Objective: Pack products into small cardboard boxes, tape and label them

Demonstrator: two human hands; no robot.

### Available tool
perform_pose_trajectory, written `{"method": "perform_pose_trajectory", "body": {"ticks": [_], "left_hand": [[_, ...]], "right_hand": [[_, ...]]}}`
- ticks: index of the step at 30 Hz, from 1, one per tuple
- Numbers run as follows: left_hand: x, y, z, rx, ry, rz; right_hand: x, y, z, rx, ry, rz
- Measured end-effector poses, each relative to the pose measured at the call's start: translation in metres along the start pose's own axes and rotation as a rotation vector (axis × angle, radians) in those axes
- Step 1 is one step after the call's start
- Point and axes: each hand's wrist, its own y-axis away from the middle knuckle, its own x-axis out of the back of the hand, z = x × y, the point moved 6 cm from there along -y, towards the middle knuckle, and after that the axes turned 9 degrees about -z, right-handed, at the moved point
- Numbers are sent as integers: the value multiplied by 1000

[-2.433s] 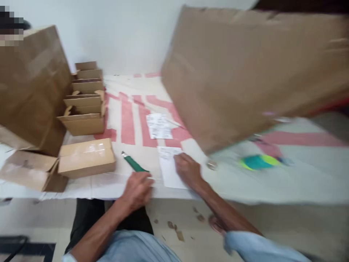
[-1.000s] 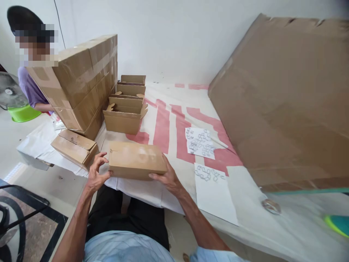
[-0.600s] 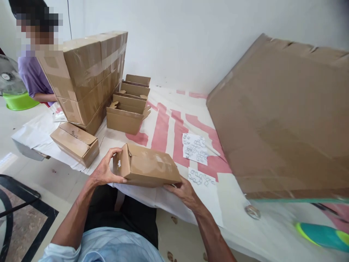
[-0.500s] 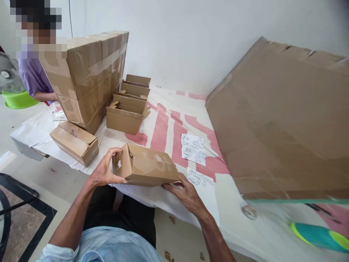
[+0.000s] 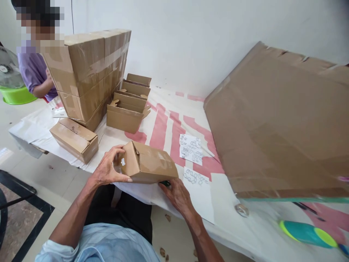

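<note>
A closed cardboard box (image 5: 156, 162) is held tilted at the front edge of the table. My left hand (image 5: 110, 167) grips its left end, fingers over the upper edge and thumb along the lower one. A small white label (image 5: 123, 162) shows on that end face, beside something clear and shiny near my palm. My right hand (image 5: 176, 194) is closed at the box's lower right edge, its fingers partly hidden behind the box. Near the right thumb shows a small dark green thing (image 5: 165, 183), too little of it visible to name.
Another closed box (image 5: 74, 140) lies at the left, before a tall stack of taped cartons (image 5: 89, 69). Open boxes (image 5: 124, 122) stand beside the stack. Drawn paper sheets (image 5: 191, 149), a large cardboard panel (image 5: 272, 127), a tape roll (image 5: 241, 210) and a teal bottle-like object (image 5: 308, 233) are rightward. A person in purple (image 5: 34, 72) is behind the stack.
The box has turned slightly, showing more of its labelled left end. My right hand has shifted a little left along the lower edge. The other person's hand has risen.
</note>
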Motion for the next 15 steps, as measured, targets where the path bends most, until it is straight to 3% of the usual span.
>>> {"method": "perform_pose_trajectory", "body": {"ticks": [9, 15], "left_hand": [[-3, 0, 15, -56, -74, 32], [-3, 3, 13, -51, -84, 29]], "right_hand": [[-3, 0, 8, -16, 18, -12], [-3, -1, 7, -39, 19, -10]]}}
